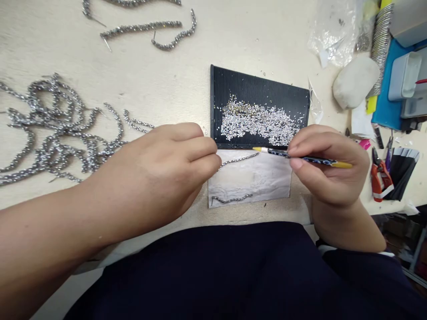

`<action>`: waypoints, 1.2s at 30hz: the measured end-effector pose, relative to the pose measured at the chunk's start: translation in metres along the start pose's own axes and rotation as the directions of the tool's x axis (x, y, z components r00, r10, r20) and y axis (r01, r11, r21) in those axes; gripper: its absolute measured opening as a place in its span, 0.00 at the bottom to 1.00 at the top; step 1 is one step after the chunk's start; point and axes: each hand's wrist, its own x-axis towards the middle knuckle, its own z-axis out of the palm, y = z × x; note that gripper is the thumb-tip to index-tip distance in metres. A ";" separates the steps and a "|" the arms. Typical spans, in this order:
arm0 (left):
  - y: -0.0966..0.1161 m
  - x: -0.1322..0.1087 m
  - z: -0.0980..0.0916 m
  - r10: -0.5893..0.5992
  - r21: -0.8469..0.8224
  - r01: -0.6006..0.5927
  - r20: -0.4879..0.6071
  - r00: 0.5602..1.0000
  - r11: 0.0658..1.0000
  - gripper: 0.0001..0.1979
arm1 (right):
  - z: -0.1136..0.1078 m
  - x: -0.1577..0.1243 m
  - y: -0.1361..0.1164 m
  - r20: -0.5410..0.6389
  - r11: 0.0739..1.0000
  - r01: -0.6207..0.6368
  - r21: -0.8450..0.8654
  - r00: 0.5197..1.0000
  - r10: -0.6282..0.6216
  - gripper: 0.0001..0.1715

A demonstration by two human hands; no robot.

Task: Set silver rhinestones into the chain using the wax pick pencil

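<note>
My right hand (328,164) grips a slim dark patterned pencil (282,152) with a yellow tip, which points left. That tip is close to the end of a thin silver rhinestone strand (240,158). The strand's other end runs into the closed fingers of my left hand (180,162), where the fingertips are hidden. Behind both hands lies a black ribbed tray (263,82), scattered with many loose sparkling stones (256,122). In front of it, a whitish sheet (267,182) bears another short strand (231,199).
A tangled heap of silver strands (56,129) lies at left, with more strands (142,28) at the back. To the right are a whitish rounded lump (356,82), a clear plastic bag (333,31), red-handled pliers (380,178) and white containers (403,75) on a blue surface.
</note>
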 end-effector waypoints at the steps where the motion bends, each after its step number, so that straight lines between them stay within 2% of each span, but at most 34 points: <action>1: 0.000 0.000 -0.002 0.002 0.000 -0.002 -0.006 1.000 1.000 0.18 | -0.001 0.000 -0.001 0.028 1.000 0.003 0.020 1.000 -0.004 0.13; 4: 0.000 0.000 -0.005 0.006 -0.002 -0.006 -0.005 1.000 1.000 0.18 | -0.002 0.001 -0.003 0.079 0.999 0.002 0.047 0.997 -0.006 0.14; 14: 0.000 -0.002 0.001 -0.019 0.007 0.019 0.008 1.000 1.000 0.18 | -0.001 0.003 -0.004 0.082 1.000 -0.004 0.025 0.997 0.002 0.14; 25: -0.001 -0.003 -0.003 -0.019 -0.011 0.019 0.006 1.000 1.000 0.17 | 0.003 -0.001 0.001 -0.078 0.997 -0.054 -0.056 0.996 0.049 0.11; 36: -0.001 -0.001 0.001 -0.018 -0.032 0.019 0.035 0.999 0.999 0.17 | 0.003 0.000 0.001 -0.074 0.998 -0.046 -0.035 0.996 0.043 0.10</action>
